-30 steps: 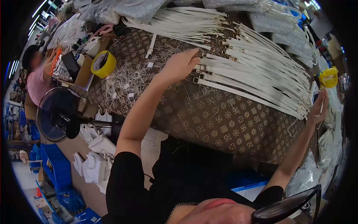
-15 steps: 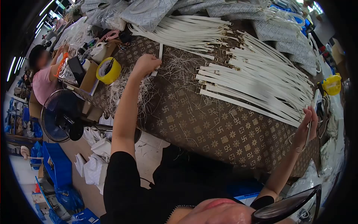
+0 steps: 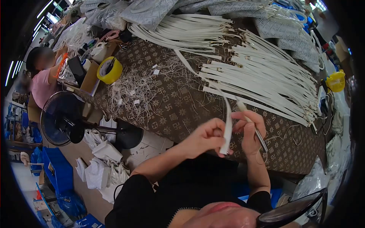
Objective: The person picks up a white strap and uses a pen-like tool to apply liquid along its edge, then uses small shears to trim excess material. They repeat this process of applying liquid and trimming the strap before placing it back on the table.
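Note:
In front of my chest, the fingers of my left hand (image 3: 208,140) are closed round one end of a white strap (image 3: 228,125). The rest of the strap bends away toward the far bundle. Just right of it, my right hand (image 3: 251,131) grips a slim pen-like tool (image 3: 261,140) with a silvery shaft and a pale upper end. Its fingertips are close beside the strap. Beyond both hands lies a fanned row of white straps (image 3: 258,79) with gold-coloured metal ends. A second white strap bundle (image 3: 182,34) lies farther back.
Loose thread clippings (image 3: 133,87) with small white scraps cover the table's left part. A roll of yellow tape (image 3: 110,70) stands beside a cardboard box (image 3: 90,78). Patterned grey bags (image 3: 148,13) line the back. A black fan (image 3: 62,117) stands left, near another person (image 3: 43,78).
My left hand has come from the thread pile to the middle, holding the strap end. My right hand has moved left from the straps' right ends with the tool.

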`<state>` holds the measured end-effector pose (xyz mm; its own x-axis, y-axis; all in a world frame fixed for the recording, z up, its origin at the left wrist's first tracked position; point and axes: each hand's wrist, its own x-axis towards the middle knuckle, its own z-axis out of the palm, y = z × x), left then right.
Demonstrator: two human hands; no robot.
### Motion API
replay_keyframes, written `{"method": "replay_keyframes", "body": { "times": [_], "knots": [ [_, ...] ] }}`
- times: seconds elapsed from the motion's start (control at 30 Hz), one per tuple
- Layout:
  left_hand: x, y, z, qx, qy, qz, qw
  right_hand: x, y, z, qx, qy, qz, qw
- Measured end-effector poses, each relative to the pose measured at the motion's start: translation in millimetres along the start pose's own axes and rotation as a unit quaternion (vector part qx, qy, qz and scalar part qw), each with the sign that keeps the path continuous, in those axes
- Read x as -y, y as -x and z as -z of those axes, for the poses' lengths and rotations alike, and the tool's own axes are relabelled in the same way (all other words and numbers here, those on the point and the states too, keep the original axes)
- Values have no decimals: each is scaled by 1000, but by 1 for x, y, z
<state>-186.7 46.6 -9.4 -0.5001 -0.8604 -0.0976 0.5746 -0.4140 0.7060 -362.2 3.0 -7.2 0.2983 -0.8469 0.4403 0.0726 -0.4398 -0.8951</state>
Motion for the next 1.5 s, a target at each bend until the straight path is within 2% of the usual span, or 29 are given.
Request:
{"method": "replay_keyframes", "body": {
  "times": [0.1,0.2,0.23,0.27,0.3,0.33,0.4,0.47,0.53,0.6,0.63,0.67,0.73,0.77,0.8,0.87,0.9,0.93,1.0,1.03,1.13,1.37,1.43,1.5],
  "knots": [
    [10,-6,-16,36,-18,-52,998,-6,-1,-10,2,-24,27,999],
    [13,-3,-11,68,-70,-19,995,3,2,-11,-42,-45,19,998],
    [12,-3,-7,71,-70,-18,995,2,3,-5,-39,-23,75,996],
    [9,-4,-2,59,-110,-40,991,2,5,-1,-34,-1,129,991],
    [6,-6,4,47,-149,-61,986,14,6,-5,-68,-49,97,992],
    [-3,-11,9,-16,-96,-69,993,15,10,-2,-70,-48,96,992],
    [-26,-31,9,-98,47,1,994,17,18,5,-79,-141,51,986],
    [-33,-51,21,-108,146,-31,983,22,22,6,-80,-152,14,985],
    [-36,-59,48,-51,195,-126,971,17,27,14,-44,-206,11,977],
    [-52,-48,53,7,184,-241,953,10,30,31,-25,-276,36,960],
    [-57,-39,50,-44,113,-290,949,8,31,38,-18,-333,45,942],
    [-59,-27,47,-95,38,-339,935,8,31,45,-33,-351,67,933],
    [-55,-14,49,-132,11,-352,927,14,36,60,-143,-388,38,910],
    [-50,-9,50,-203,-27,-373,905,10,41,73,-200,-378,46,903],
    [-48,-5,51,-273,-68,-392,876,10,44,76,-202,-382,38,901],
    [-31,-2,60,-296,-74,-402,863,12,49,78,-353,-298,38,886],
    [-24,-1,63,-310,-65,-391,864,11,54,75,-298,-250,44,920],
    [-17,0,66,-324,-56,-379,865,7,58,68,-299,-256,36,919],
    [-6,3,71,-339,-69,-379,858,1,62,45,-245,-105,-37,963],
    [-3,5,73,-341,-78,-368,862,-4,60,36,-217,-80,-31,972],
    [-2,12,80,-344,-75,-332,875,-8,47,24,-168,-9,-62,984],
    [-6,19,82,-339,-84,-244,905,-13,17,8,-88,1,-93,992],
    [-7,19,80,-338,-89,-227,909,-13,11,6,-29,73,-147,986],
    [-9,19,79,-335,-93,-208,914,-11,6,2,-11,71,-151,986]
  ]
}}
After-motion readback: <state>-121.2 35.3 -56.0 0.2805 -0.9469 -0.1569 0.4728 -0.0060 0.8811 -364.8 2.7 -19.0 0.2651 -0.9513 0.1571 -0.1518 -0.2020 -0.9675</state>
